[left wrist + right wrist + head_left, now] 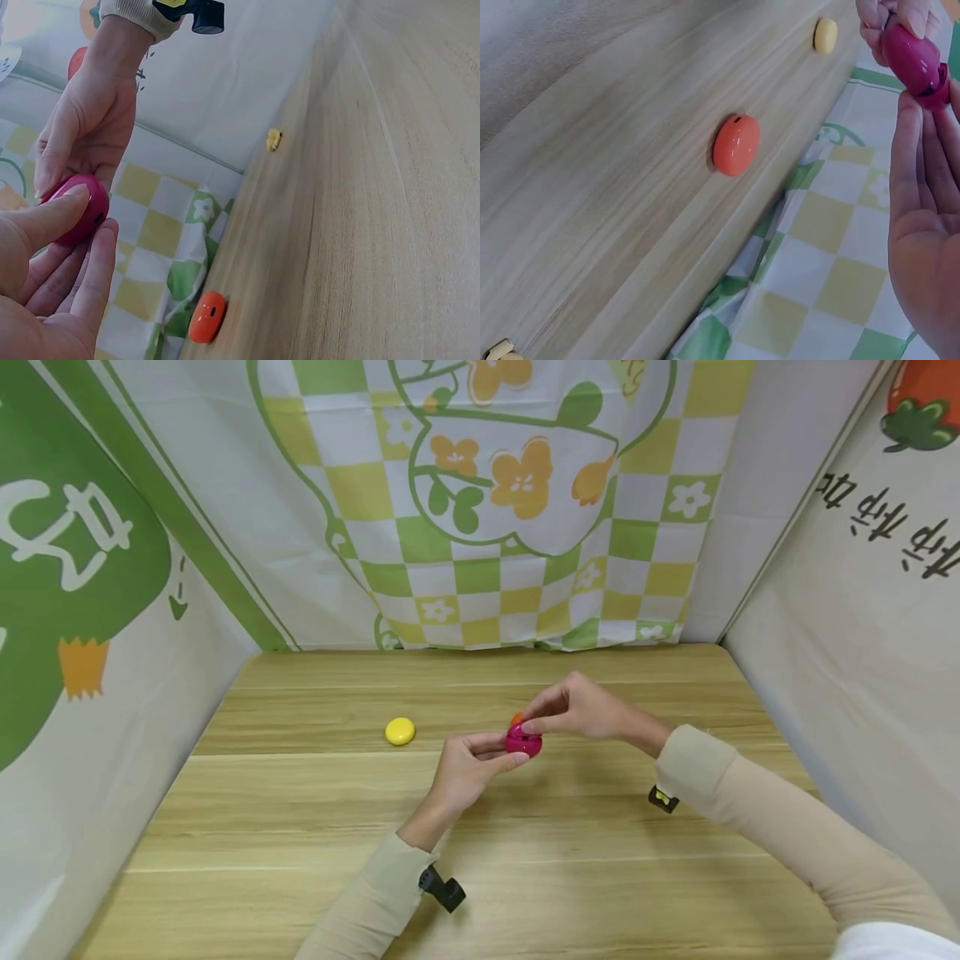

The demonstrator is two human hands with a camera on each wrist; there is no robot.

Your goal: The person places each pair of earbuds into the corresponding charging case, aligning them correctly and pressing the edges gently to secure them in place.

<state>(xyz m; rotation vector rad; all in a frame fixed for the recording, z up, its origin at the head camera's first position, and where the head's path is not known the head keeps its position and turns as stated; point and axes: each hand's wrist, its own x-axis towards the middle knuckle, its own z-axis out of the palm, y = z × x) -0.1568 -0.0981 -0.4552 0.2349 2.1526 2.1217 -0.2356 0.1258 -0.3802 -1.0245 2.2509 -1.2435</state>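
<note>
A magenta earbud case (523,743) is held above the table between both hands. My left hand (467,768) grips its lower body, thumb on the near side and fingers behind. My right hand (588,706) pinches the upper part with thumb and fingertips. In the right wrist view the magenta case (915,60) shows a dark gap at its lid, which stands partly open; its inside is hidden. Behind it, an orange case (737,145) of similar rounded shape lies on the table, mostly covered in the head view.
Left of the hands a yellow case (400,732) lies on the wooden table (300,827). Small yellow pieces like earbuds (274,139) lie below the right arm in the left wrist view. A patterned cloth (480,585) hangs behind the table, with white printed walls on both sides.
</note>
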